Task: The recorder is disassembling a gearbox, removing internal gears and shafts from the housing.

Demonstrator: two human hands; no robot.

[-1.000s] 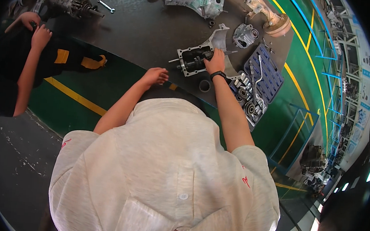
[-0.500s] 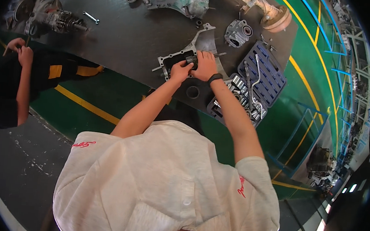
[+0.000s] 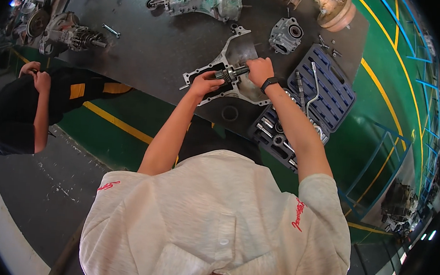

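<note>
A dark metal gear shaft (image 3: 230, 74) with toothed gears lies slantwise over the opening of a grey gearbox housing (image 3: 241, 47) on the bench. My right hand (image 3: 261, 71), with a black band at the wrist, is closed round the shaft's far right end. From the left, my left hand (image 3: 205, 84) has its fingers and thumb curled at the gears on the other end. Whether the shaft's lower side touches the housing is hidden. The housing's flat rim with bolt holes shows around its dark cavity.
Right of the housing lies an open blue socket set case (image 3: 332, 89) with a ratchet (image 3: 314, 83). Beyond it are a smaller grey casing (image 3: 286, 35) and a rusty axle part (image 3: 338, 15). A long gearbox (image 3: 205, 1) lies at the back. Another person (image 3: 18, 106) stands left.
My right hand has moved apart from my left, out to the shaft's right end. More of the shaft and gears now shows between my hands. The whole view has shifted slightly.
</note>
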